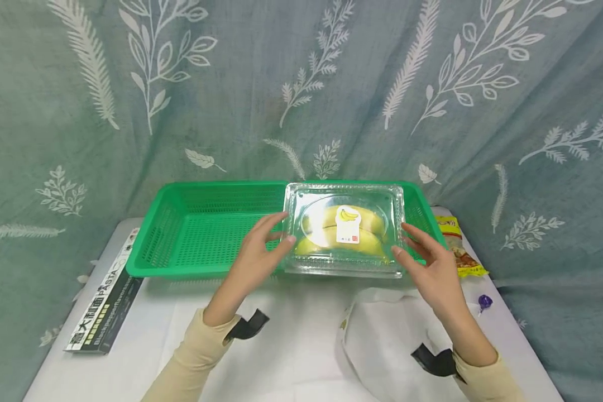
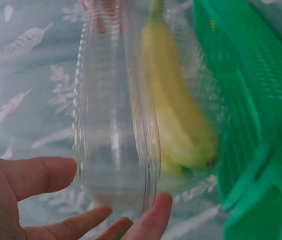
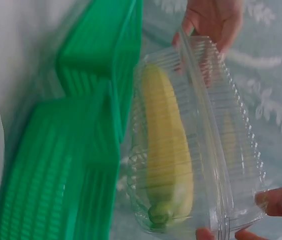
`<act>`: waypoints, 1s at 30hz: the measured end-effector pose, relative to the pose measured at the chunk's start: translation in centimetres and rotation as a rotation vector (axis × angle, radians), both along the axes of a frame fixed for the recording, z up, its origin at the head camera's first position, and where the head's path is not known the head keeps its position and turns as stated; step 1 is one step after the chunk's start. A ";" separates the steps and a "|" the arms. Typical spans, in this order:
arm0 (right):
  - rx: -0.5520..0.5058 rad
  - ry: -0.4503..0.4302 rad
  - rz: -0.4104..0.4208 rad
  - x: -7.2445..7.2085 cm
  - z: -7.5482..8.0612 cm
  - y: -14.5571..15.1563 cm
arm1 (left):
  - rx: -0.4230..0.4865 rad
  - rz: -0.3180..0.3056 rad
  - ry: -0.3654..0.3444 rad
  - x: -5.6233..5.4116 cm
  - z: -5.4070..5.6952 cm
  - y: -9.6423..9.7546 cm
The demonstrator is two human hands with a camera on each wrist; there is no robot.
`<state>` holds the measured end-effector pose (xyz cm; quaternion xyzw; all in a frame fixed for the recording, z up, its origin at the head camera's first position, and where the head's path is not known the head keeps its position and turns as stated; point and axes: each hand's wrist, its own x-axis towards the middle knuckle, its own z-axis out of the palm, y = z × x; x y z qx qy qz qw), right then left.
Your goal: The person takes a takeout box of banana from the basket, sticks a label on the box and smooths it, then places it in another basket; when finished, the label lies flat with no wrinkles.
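Note:
A clear plastic box (image 1: 344, 259) with a lid holds yellow bananas (image 1: 314, 241), and a white label (image 1: 348, 224) with a banana picture is on its lid. My left hand (image 1: 256, 254) grips the box's left end, and my right hand (image 1: 434, 271) grips its right end. In the left wrist view, the thumb (image 2: 51, 172) is at the lid side and the fingertips (image 2: 158, 210) are at the rim. Similarly, the right wrist view has the right thumb (image 3: 281, 200) against the lid. The box is held above the right part of the green baskets (image 1: 206, 272), overlapping them in the head view.
A black and white pasta box (image 1: 105, 301) lies left of the baskets. On the right are a yellow food packet (image 1: 457, 245) and a purple-wrapped lollipop (image 1: 484, 301). A white bag-like thing (image 1: 382, 335) lies in front. Behind hangs a patterned curtain (image 1: 251, 100).

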<state>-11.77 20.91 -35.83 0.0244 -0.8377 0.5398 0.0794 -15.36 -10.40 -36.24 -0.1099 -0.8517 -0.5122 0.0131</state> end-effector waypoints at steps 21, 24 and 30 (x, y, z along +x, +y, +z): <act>0.101 -0.298 0.034 -11.2 -5.0 5.2 | -0.250 -0.047 -0.275 -10.4 -4.2 9.5; 0.129 -0.349 0.040 -11.8 -6.2 5.2 | -0.235 -0.044 -0.330 -10.5 -5.1 10.0; 0.234 -0.410 0.041 -12.9 -7.7 4.5 | -0.211 -0.036 -0.371 -10.2 -5.5 10.6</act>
